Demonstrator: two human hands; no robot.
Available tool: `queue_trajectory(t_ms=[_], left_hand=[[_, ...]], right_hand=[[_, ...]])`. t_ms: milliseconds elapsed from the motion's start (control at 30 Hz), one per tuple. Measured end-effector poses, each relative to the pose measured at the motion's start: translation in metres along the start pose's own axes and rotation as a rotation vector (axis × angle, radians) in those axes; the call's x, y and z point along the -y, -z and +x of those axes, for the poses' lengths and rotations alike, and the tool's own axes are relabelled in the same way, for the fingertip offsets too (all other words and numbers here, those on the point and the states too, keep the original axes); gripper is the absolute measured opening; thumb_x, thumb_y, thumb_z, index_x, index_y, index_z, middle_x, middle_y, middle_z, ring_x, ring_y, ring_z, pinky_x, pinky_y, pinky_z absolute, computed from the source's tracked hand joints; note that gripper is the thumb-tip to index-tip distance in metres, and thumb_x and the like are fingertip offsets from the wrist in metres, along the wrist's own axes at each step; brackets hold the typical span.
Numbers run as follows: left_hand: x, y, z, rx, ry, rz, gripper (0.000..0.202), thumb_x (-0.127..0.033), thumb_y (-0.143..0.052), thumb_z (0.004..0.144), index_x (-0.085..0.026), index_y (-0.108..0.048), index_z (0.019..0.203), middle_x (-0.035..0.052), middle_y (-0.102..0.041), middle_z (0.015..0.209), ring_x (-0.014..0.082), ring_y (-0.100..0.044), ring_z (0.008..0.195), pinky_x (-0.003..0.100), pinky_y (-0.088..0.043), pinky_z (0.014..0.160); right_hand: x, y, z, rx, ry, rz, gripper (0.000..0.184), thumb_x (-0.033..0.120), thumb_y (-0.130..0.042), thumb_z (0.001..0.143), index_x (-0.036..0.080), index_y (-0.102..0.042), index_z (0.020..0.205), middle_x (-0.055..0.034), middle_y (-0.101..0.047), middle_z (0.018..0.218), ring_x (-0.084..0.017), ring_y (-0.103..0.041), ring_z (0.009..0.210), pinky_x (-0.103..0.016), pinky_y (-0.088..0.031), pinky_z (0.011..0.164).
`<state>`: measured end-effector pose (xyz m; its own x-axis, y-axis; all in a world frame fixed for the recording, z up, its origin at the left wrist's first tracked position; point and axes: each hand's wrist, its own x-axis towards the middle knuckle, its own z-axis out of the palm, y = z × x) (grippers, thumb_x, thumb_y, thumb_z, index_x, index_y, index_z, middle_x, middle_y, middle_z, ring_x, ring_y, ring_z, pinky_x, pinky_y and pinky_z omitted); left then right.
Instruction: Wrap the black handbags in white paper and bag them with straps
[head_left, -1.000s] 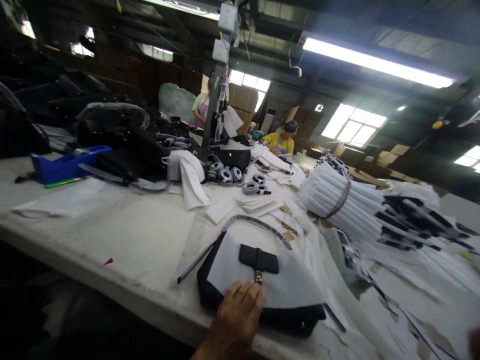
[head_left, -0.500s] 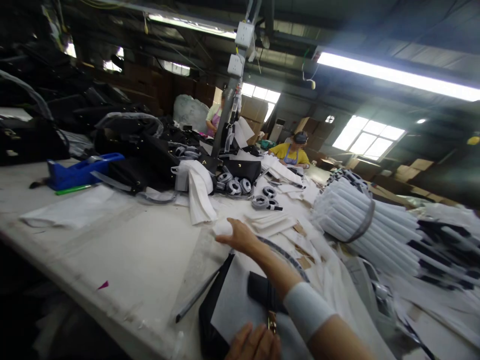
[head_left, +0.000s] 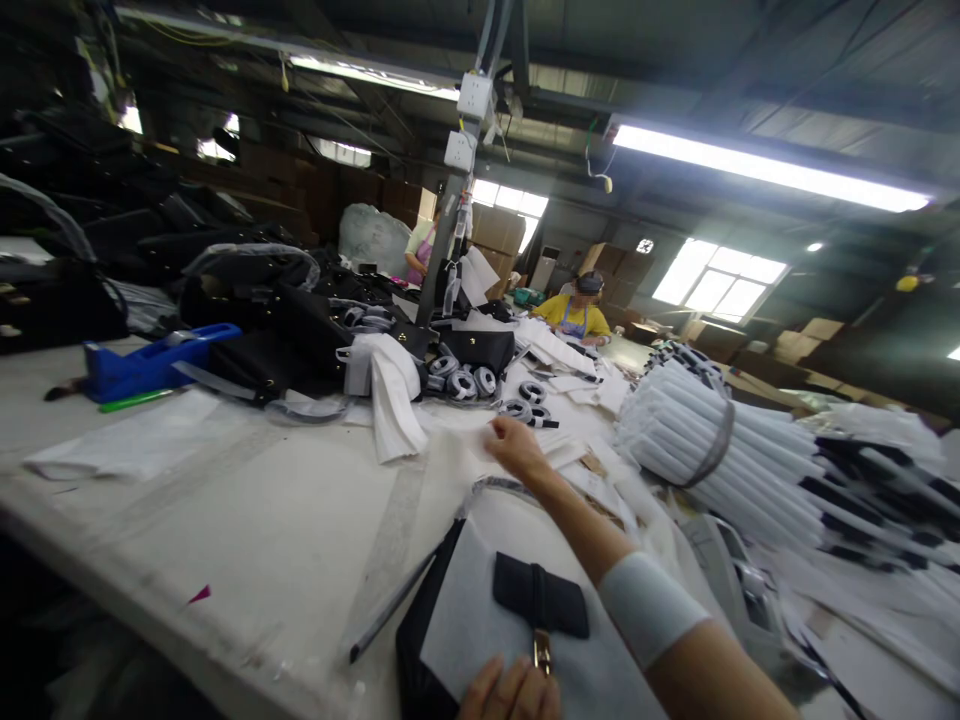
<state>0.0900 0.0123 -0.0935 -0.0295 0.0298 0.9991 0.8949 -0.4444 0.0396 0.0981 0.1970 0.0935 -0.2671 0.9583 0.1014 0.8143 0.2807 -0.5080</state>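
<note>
While left hand (head_left: 510, 692) presses the bag (head_left: 540, 605) open-palmed, right hand (head_left: 515, 447) pinches a white sheet (head_left: 469, 450) (blurred).

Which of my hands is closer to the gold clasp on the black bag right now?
Left. The left hand rests on the black bag beside the gold clasp; the right hand reaches far up the table among white paper pieces.
</note>
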Motion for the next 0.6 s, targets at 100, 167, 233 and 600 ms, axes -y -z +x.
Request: queue_trajectory(t_ms=[100,167,233,600], left_hand=[[0.002,0.005,0.012,-0.057,0.012,-0.047,0.038,-0.01,-0.039,0.097,-0.021,-0.068,0.075,-0.0053,-0.069,0.067,0.0054,-0.066,0.069,0.029,-0.034,0.114],[0.004,0.015,0.017,0.055,-0.015,-0.121,0.041,-0.009,-0.033,0.098,-0.02,-0.071,0.086,-0.0022,-0.072,0.079,0.007,-0.068,0.08,0.03,-0.032,0.115],[0.007,0.031,0.022,0.21,-0.008,-0.198,0.039,-0.009,-0.033,0.096,-0.018,-0.071,0.1,0.0011,-0.074,0.092,0.0099,-0.067,0.094,0.03,-0.032,0.114],[0.013,0.063,0.04,0.628,-0.005,-0.301,0.038,-0.008,-0.042,0.092,-0.015,-0.06,0.125,0.0085,-0.07,0.114,0.0181,-0.062,0.11,0.037,-0.041,0.105]], right_hand=[[-0.025,0.05,-0.033,-0.041,-0.05,0.194,0.032,0.023,-0.05,0.077,0.016,-0.058,0.108,-0.0048,-0.065,0.087,-0.018,-0.064,0.076,-0.027,-0.05,0.064],[-0.045,0.069,-0.067,-0.075,-0.124,0.453,0.046,0.028,-0.056,0.075,0.019,-0.053,0.12,-0.0045,-0.063,0.091,-0.018,-0.064,0.076,-0.028,-0.051,0.062],[-0.066,0.075,-0.106,-0.082,-0.239,0.719,0.057,0.03,-0.066,0.068,0.023,-0.053,0.123,-0.004,-0.06,0.094,-0.017,-0.063,0.076,-0.028,-0.052,0.062],[-0.087,0.034,-0.214,0.09,-0.16,0.091,0.037,0.015,-0.06,0.074,0.021,-0.067,0.109,-0.0063,-0.064,0.1,-0.02,-0.06,0.084,-0.033,-0.049,0.08]])
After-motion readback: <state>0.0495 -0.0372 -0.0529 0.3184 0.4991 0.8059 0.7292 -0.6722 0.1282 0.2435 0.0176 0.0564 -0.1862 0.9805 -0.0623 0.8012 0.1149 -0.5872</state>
